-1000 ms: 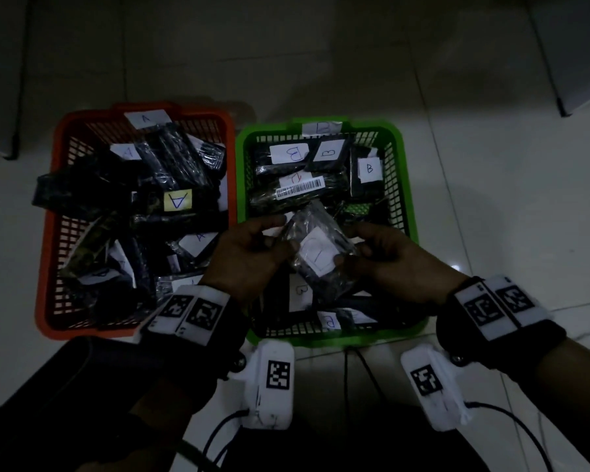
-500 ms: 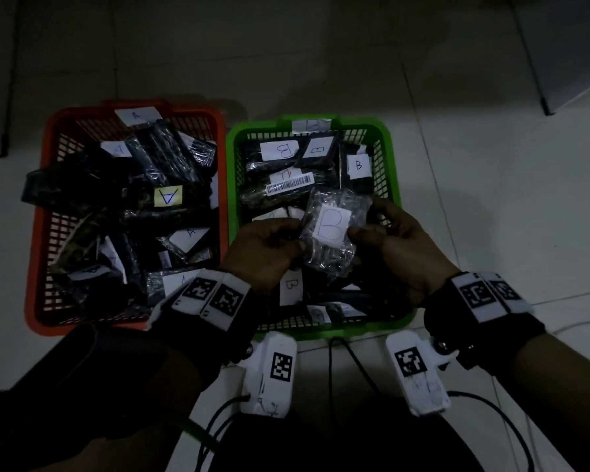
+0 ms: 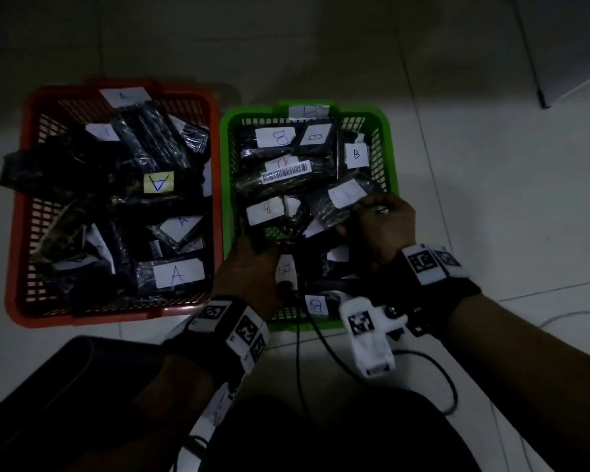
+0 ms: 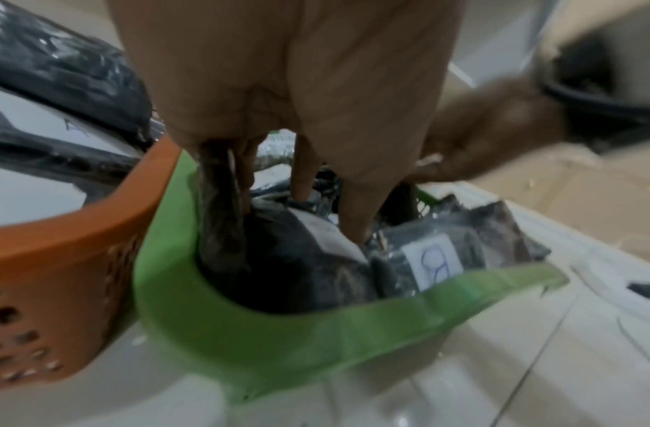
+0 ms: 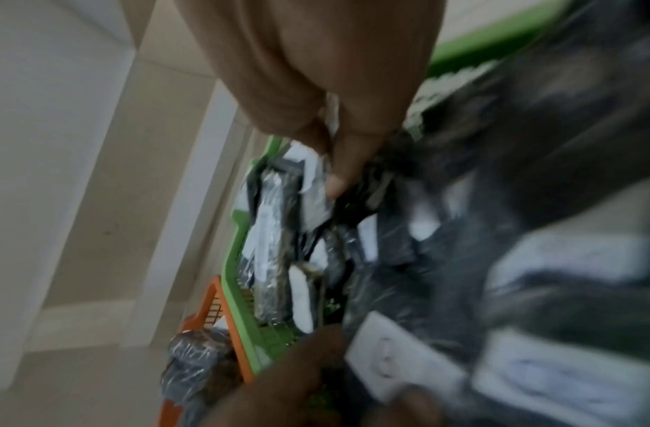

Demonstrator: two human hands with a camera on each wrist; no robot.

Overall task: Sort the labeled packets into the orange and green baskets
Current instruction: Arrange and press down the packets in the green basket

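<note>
The orange basket (image 3: 116, 315) on the left is full of dark packets labeled A. Beside it on the right, the green basket (image 3: 392, 158) holds packets labeled B. My right hand (image 3: 365, 212) pinches one end of a clear-wrapped B packet (image 3: 346, 195), which lies low on the pile at the green basket's right side. My left hand (image 3: 263, 253) reaches into the near left of the green basket. In the left wrist view its fingers (image 4: 243, 167) and thumb close on the edge of a dark packet (image 4: 279, 260). The right wrist view is blurred.
Both baskets stand side by side on a pale tiled floor. Black cables (image 3: 307, 352) run from the green basket's near rim toward my dark-clothed legs (image 3: 321, 430). A pale furniture corner (image 3: 552, 63) is at the far right.
Both hands held the B packet up over the green basket. The right hand has lowered it onto the pile at the right; the left let go and dropped to the near-left packets.
</note>
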